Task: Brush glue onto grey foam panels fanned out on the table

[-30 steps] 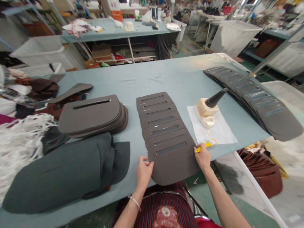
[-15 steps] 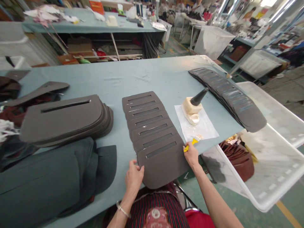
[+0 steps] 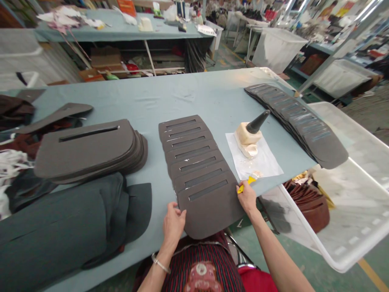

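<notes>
A fanned row of dark grey slotted panels (image 3: 209,215) lies on the table before me, overlapping so that each long slot shows. My left hand (image 3: 174,222) is at the left edge of the nearest panel, fingers curled and thumb against it. On the opposite edge rests my right hand (image 3: 246,199), closed around a yellow-handled brush (image 3: 251,179) whose pale bristles point away over a white sheet (image 3: 270,164). A cream-coated pot (image 3: 247,136) with a black cone (image 3: 258,121) stands tilted on that sheet.
To the left are a neat stack of slotted grey panels (image 3: 82,148) and dark green folded fabric (image 3: 60,223). Another fanned row of panels (image 3: 328,146) reaches the table's right edge. White bins (image 3: 358,227) stand beside it, one holding brown pieces (image 3: 313,207).
The whole view has shifted slightly, with the scene sitting a little farther right. Both hands keep their places at the panel's edges, and the brush stays in the right hand.
</notes>
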Tool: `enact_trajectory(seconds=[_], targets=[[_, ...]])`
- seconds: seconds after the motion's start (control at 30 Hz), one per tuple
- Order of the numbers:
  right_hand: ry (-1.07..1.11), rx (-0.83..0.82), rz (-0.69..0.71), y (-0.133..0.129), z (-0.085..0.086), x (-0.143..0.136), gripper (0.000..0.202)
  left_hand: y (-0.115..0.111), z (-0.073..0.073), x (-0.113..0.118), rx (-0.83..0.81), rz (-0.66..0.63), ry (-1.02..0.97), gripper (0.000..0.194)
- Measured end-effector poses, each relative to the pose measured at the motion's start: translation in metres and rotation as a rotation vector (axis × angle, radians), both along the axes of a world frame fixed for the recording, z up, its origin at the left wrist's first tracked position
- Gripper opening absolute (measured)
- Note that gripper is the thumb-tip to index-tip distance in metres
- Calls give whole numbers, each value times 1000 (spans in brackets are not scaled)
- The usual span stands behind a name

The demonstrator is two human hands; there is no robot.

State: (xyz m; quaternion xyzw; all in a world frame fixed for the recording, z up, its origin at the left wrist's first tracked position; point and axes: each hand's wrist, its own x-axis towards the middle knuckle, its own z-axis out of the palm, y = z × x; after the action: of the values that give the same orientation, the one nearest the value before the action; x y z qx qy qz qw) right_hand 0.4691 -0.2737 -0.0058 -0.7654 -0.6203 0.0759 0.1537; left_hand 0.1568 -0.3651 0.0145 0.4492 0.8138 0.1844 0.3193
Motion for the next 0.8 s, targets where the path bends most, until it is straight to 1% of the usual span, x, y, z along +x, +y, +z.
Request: enact_trajectory(seconds=[0.13,0.3,0.4,0.63,0.8], targets=[[1,-1,-2,1,0,0,11,1,1,1,-11,3,9,34],[-8,-16,-13,0,0,-1,11,0,-2,0,-3,-8,24,35],[-18,-10,4,0,0,0,11,-1,-3,0,-4,-5,26,35],[-9,-4,25,0,0,1,9,-2,2,2,5,5,9,35],[-10,-14,12,1,-2,1,11,-2,2,3,10,3,21,36]])
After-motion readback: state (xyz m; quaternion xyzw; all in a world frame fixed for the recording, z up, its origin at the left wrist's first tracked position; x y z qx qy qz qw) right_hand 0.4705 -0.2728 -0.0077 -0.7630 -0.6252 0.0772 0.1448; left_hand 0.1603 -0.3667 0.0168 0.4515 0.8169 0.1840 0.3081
